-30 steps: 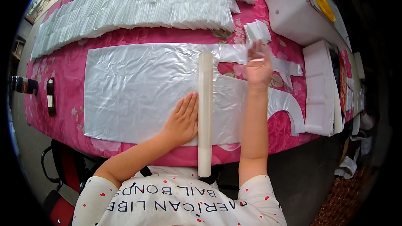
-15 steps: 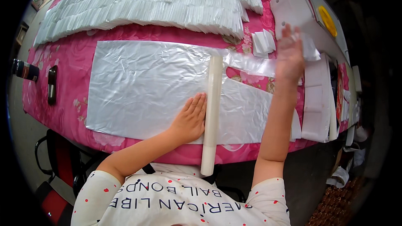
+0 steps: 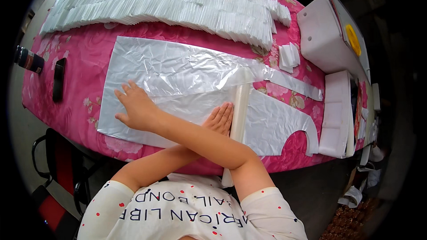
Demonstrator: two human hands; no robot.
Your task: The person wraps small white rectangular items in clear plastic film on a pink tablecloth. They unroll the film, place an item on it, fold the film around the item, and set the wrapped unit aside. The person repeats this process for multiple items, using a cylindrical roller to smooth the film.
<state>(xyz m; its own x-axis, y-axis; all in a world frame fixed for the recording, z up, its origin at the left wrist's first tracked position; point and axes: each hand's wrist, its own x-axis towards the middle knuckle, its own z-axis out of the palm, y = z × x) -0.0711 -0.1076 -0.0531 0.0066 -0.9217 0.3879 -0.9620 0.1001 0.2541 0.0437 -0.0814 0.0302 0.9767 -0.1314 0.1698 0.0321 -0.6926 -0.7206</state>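
Observation:
A shiny, whitish plastic sheet shaped like a disposable apron (image 3: 178, 66) lies across the table, with a long strap and a curved cut-out at its right end. Its far side is folded over toward me. A cream tube (image 3: 240, 111) rests across the sheet, pointing toward my body, partly under the folded film and partly behind my right arm. My left hand (image 3: 219, 118) lies flat on the sheet, fingertips against the tube. Crossing over the left forearm, my right hand (image 3: 135, 106) has its fingers spread on the left part of the sheet and holds nothing.
Long rows of folded white plastic packets (image 3: 169, 4) line the far side, with a few loose ones (image 3: 289, 58) at their right. White foam boxes (image 3: 336, 111) stand on the right. A phone (image 3: 58, 80) and a dark jar (image 3: 29, 60) sit left on the pink tablecloth (image 3: 80, 71).
My right hand has swept from the strap at the far right to the sheet's left part, crossing over my left arm. The sheet's far side is now folded inward. My left hand stays by the tube.

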